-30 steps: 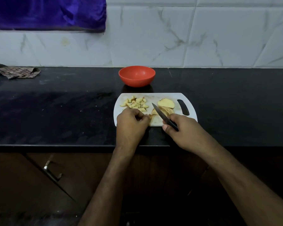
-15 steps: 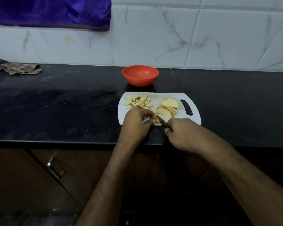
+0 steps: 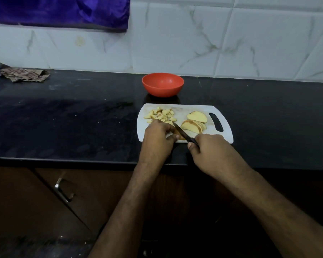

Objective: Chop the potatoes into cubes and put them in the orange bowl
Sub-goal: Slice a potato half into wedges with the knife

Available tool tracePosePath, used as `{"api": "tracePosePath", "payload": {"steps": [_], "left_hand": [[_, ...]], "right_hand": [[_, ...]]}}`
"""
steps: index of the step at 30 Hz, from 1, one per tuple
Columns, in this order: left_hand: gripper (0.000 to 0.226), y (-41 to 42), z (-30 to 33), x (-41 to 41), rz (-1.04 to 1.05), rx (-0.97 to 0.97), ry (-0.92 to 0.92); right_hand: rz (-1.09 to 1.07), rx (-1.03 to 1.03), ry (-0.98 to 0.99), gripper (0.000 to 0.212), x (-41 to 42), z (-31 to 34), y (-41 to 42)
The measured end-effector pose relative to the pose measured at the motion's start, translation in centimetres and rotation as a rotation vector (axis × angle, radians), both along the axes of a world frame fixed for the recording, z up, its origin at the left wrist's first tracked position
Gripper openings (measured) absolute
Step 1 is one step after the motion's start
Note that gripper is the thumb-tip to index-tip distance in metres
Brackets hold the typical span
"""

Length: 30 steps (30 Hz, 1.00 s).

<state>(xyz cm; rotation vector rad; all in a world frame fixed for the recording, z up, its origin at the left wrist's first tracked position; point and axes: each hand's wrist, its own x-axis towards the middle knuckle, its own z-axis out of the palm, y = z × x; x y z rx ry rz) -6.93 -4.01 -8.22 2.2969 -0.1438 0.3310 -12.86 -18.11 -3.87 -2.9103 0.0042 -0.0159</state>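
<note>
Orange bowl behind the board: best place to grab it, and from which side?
Probably the near rim of the round orange plastic bowl, thumb inside and fingers outside. It stands upright and empty on the black counter, its curved wall offering no handle. Come from above and the front, over the white plastic cutting board; the tiled wall sits close behind it.

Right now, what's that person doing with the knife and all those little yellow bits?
A person is chopping potato on the white cutting board. The right hand holds the knife; the left hand steadies a potato piece. Cut cubes and slices wait on the board. The orange bowl looks empty.
</note>
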Motion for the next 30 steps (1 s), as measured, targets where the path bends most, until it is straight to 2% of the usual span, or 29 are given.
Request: {"api": "tracePosePath", "payload": {"steps": [6,12,24,30], "left_hand": [[0.015,-0.1,0.4,0.2,0.016,-0.019,0.047],[0.014,0.1,0.5,0.2,0.045,-0.12,0.114],[0.018,-0.4,1.5,0.9,0.017,-0.002,0.183],[0.015,-0.1,1.2,1.2,0.017,-0.053,0.167]], "right_hand": [[0.003,-0.102,0.007,0.03,-0.5,0.2,0.8],[0.009,-0.13,0.114,0.031,-0.6,0.3,0.9],[0.043,-0.174,0.308,0.037,0.6,2.9,1.1],[0.039,-0.18,0.364,0.033,1.6,3.4,1.9]]}}
